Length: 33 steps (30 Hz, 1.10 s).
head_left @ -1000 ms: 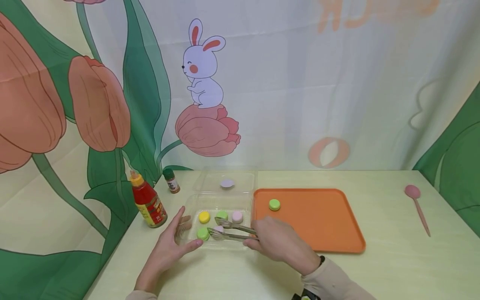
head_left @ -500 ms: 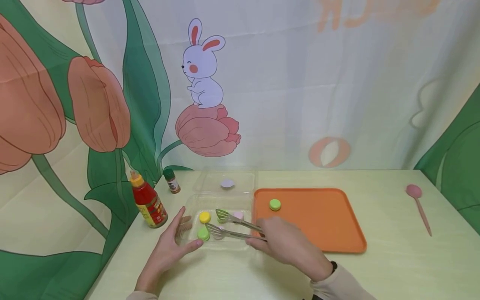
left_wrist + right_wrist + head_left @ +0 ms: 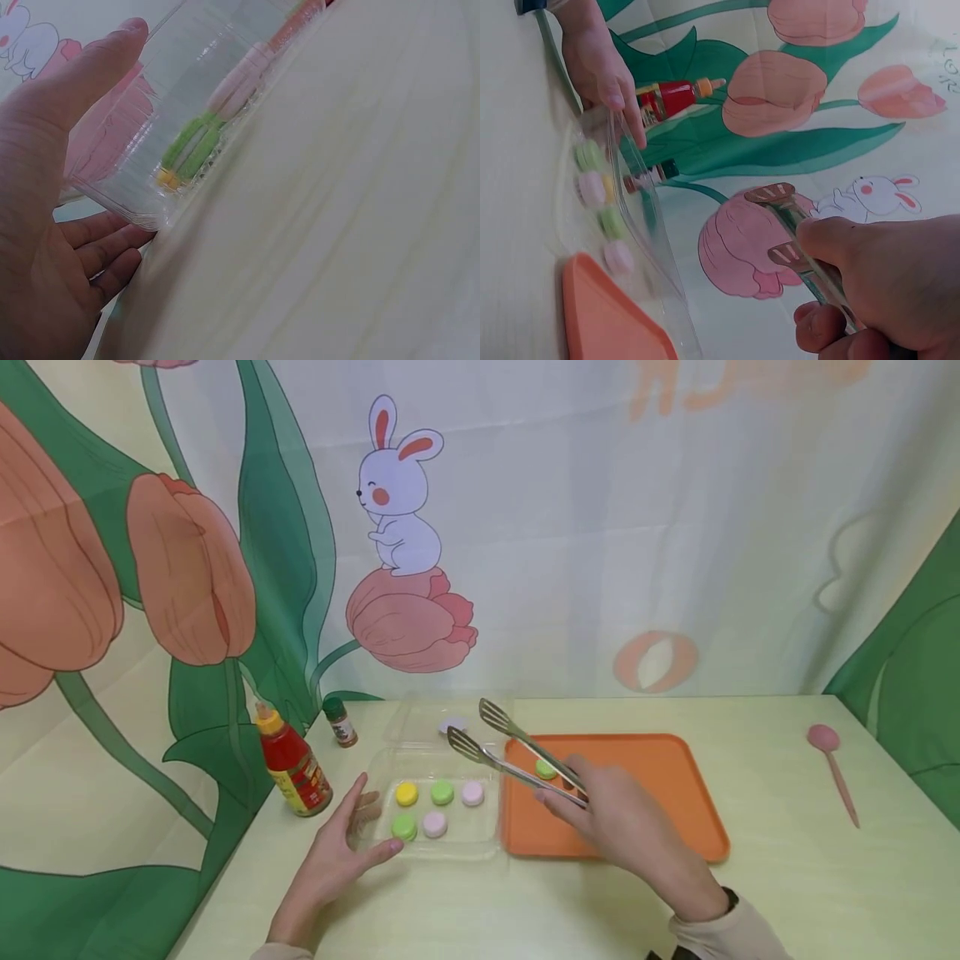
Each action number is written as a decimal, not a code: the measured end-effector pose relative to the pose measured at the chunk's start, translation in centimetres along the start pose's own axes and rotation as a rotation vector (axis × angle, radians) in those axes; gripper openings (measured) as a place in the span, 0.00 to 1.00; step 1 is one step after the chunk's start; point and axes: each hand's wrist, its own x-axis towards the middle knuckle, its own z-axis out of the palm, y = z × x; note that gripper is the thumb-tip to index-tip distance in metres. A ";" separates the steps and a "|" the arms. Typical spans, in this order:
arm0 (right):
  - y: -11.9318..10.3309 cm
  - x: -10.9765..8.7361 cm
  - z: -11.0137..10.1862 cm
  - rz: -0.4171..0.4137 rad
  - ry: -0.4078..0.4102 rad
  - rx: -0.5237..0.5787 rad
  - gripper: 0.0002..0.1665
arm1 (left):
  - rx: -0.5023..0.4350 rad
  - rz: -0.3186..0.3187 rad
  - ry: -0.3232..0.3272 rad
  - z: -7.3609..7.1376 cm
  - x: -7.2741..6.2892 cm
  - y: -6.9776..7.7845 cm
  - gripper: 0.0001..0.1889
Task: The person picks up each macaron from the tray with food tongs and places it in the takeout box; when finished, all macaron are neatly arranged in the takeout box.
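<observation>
A pair of metal tongs (image 3: 517,752) is held in my right hand (image 3: 622,818), raised over the left part of the orange tray (image 3: 637,847). Its slotted tips are apart with nothing between them. On the tray lies one green macaron (image 3: 545,769), partly behind the tongs. My left hand (image 3: 337,852) rests at the left front corner of a clear plastic box (image 3: 468,850), thumb along the front and fingers at the left wall. Inside the box are a yellow macaron (image 3: 407,793), two green ones and two pink ones; the left wrist view shows a green macaron (image 3: 196,146) through the wall.
The box's clear lid (image 3: 491,722) lies folded back, with a pale purple oval (image 3: 452,725) on it. A red sauce bottle (image 3: 296,768) and a small spice jar (image 3: 341,724) stand at the left. A pink spoon (image 3: 825,739) lies far right; a printed curtain hangs behind.
My right hand has lifted the tongs out of the box and moved right, over the tray. The tongs carry nothing. The macarons lie where they were, and my left hand has kept its place.
</observation>
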 end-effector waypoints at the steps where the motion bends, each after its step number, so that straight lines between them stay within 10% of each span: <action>1: 0.3 -0.1 -0.2 0.003 0.015 0.002 0.18 | 0.002 0.002 0.000 0.0 0.0 0.0 0.65; 20: 5.6 -1.4 -1.4 0.050 0.145 -0.044 0.24 | -0.005 0.017 0.001 0.0 0.0 -0.2 0.65; 33: 8.3 -1.1 0.3 0.145 0.036 -0.071 0.21 | 0.009 0.010 0.003 0.0 0.1 -0.3 0.65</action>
